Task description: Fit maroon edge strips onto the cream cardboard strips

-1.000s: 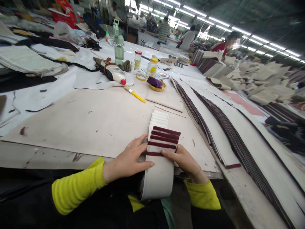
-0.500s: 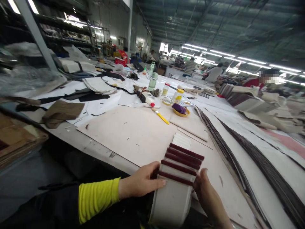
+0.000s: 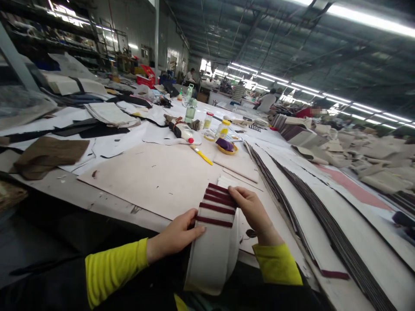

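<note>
Several pale strips with dark red edges [image 3: 210,248] are held as a staggered stack at the near table edge, their lower ends hanging over it. My left hand [image 3: 175,235] grips the stack's left side, thumb on top and fingers underneath. At the upper right corner, my right hand [image 3: 251,207] pinches the dark red edges between thumb and fingers. Beyond the stack, a white piece [image 3: 223,180] lies on the table, partly covered. To the right, long rows of layered strips [image 3: 319,203] with dark edges are spread out.
On the pale board [image 3: 139,172] lies a yellow-handled brush [image 3: 202,155]. Behind it stand a yellow dish [image 3: 228,151] with purple cloth, a white bottle [image 3: 184,132], jars and a green bottle [image 3: 190,112]. Brown fabric [image 3: 50,155] lies left. Co-workers are in the background.
My right hand has moved up from the stack's lower right side to its upper corner and now pinches the edges. The view has turned right, so the table things appear further left.
</note>
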Available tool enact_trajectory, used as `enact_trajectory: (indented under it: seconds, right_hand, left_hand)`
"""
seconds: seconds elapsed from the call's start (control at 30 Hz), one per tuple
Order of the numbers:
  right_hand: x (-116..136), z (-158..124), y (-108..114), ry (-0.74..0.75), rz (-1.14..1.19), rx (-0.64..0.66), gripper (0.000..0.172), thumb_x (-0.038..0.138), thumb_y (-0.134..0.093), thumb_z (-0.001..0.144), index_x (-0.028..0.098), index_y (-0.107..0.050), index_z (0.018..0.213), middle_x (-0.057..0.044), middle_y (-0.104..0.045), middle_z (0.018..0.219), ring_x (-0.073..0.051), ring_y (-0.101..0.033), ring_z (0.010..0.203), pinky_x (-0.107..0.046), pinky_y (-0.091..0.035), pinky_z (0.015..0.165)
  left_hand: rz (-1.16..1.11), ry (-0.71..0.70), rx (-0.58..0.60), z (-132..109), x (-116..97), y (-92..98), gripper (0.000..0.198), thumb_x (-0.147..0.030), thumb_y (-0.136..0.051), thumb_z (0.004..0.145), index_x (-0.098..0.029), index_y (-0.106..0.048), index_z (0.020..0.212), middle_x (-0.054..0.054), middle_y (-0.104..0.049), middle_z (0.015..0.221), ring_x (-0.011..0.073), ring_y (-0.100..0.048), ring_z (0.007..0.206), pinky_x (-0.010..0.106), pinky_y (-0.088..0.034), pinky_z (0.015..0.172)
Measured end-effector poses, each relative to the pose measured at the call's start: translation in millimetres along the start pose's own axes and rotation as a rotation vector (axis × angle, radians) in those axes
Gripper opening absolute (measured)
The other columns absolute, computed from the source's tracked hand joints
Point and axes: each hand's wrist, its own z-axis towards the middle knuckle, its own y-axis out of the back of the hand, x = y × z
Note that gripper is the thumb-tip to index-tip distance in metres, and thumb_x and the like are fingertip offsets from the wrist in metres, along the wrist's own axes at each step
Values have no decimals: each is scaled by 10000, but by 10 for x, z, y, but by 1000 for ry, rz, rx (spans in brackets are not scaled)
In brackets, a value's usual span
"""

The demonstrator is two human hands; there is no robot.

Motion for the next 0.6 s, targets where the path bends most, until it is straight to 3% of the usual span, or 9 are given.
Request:
enact_trajectory:
  seconds: [0.17,0.33,0.43,0.53,0.6]
  right_hand:
    - [-8,33,36,89,-206,-42,343,497,-541,729,179,-552,601,54,-429,494,-94,-383,487,-223,-308,461]
    - [85,128,60,100,-290,32,324,485,-538,730,181,-586,630,41,-480,523,-105,-413,516,-229,-326,486]
    - [99,167,56,115,-330,-11,310,484,-579,698,186,-594,614,30,-518,539,-120,-449,542,-237,-354,503]
    - [-57,70,45,35,-161,-148,339,531,-531,718,204,-622,726,3,-596,622,-158,-533,594,-261,-423,513]
    - [-244,-49,44,-64,31,-144,420,570,-407,772,227,-610,907,-34,-648,723,-193,-596,620,-303,-472,497]
  left_hand:
    - [19,16,-9,29,34,15,272,-314,-506,822,-140,-446,1022,70,-560,1023,178,-540,935,313,-424,841]
    - [44,35,-16,56,64,31,298,-347,-516,811,-136,-459,1014,57,-567,961,172,-541,881,309,-429,813]
    - [33,24,-46,60,96,35,322,-357,-525,803,-136,-472,1031,56,-571,946,177,-538,874,306,-426,805]
    - [33,1,-73,40,139,22,337,-369,-544,784,-143,-487,1027,46,-575,920,180,-530,879,292,-419,800]
    - [33,-8,-90,19,157,14,343,-375,-556,771,-150,-491,1022,36,-576,912,176,-526,874,279,-417,787]
